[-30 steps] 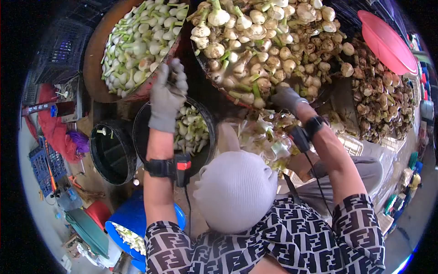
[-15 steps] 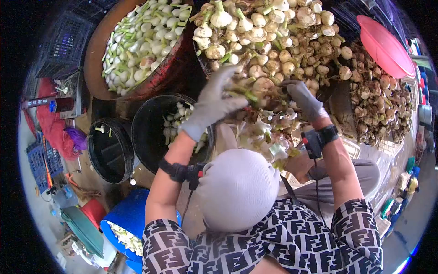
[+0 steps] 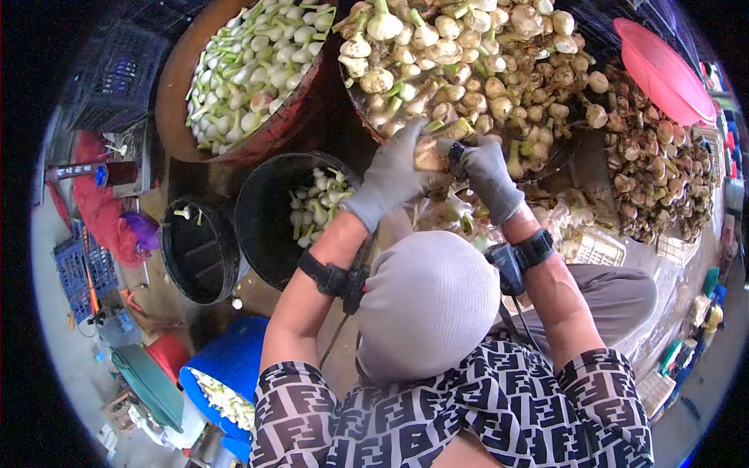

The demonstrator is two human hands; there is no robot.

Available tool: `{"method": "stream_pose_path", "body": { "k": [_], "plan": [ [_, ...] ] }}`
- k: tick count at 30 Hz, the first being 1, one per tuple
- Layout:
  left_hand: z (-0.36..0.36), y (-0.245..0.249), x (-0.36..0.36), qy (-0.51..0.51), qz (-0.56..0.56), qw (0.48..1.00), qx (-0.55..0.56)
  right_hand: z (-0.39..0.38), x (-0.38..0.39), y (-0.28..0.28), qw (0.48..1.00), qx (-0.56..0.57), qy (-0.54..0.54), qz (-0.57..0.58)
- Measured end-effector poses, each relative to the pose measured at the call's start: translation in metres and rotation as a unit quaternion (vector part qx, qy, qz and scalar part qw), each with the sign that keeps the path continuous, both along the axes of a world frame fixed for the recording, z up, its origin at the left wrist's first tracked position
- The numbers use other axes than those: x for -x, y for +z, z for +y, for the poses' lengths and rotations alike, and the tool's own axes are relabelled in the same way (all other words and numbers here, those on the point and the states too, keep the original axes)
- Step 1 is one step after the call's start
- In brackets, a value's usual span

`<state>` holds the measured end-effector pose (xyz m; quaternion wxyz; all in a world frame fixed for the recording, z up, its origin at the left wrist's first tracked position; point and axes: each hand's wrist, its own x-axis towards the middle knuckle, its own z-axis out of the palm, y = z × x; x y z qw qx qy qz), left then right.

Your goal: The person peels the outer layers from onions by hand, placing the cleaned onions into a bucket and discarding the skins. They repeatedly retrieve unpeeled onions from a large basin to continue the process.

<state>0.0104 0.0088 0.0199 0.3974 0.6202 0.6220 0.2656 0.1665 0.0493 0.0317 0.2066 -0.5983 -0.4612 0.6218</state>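
Both my hands wear grey gloves and work close together at the near edge of a heap of garlic bulbs [image 3: 499, 105]. My left hand [image 3: 392, 175] is closed around a brownish garlic bulb [image 3: 429, 156]. Against the bulb's right side, my right hand [image 3: 489, 173] grips a small black tool [image 3: 456, 151]; its working end is hidden. Loose peelings and cut leaves [image 3: 460, 212] lie just below the hands. A black tub [image 3: 257, 226] to the left of my left hand holds some peeled white bulbs [image 3: 318, 204].
A large rust-brown tub [image 3: 175, 117] full of peeled bulbs stands at upper left. Beside the black tub is a smaller black bucket [image 3: 199, 265]. On the right are a pink basin [image 3: 663, 74] and a pile of darker unpeeled bulbs [image 3: 655, 171]. A blue barrel [image 3: 234, 351] sits at lower left.
My hands have come together over one bulb, the right moving left and the left slightly right. The view has shifted a little.
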Motion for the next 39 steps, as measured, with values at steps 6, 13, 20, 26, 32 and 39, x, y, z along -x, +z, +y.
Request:
{"method": "stream_pose_path", "body": {
  "k": [6, 13, 20, 26, 32, 39],
  "plan": [
    [0.002, -0.001, 0.007, -0.021, -0.039, 0.999, 0.019, 0.008, -0.015, -0.016, 0.996, 0.015, 0.05, 0.076],
    [-0.009, -0.029, 0.02, 0.009, -0.313, 0.948, 0.059, 0.006, -0.021, -0.027, 0.99, -0.057, 0.112, 0.061],
    [-0.019, -0.039, 0.016, 0.159, -0.584, 0.753, 0.26, -0.002, -0.03, -0.046, 0.952, -0.255, 0.167, 0.024],
    [-0.018, -0.027, 0.022, 0.114, -0.584, 0.767, 0.242, -0.008, -0.02, -0.007, 0.977, 0.068, 0.047, 0.197],
    [-0.013, -0.02, 0.012, 0.121, -0.583, 0.756, 0.271, -0.012, -0.003, -0.021, 0.987, 0.06, 0.06, 0.138],
    [-0.007, -0.039, 0.015, 0.113, -0.657, 0.691, 0.279, -0.016, -0.005, -0.049, 0.97, -0.117, 0.12, 0.174]
  ]
}}
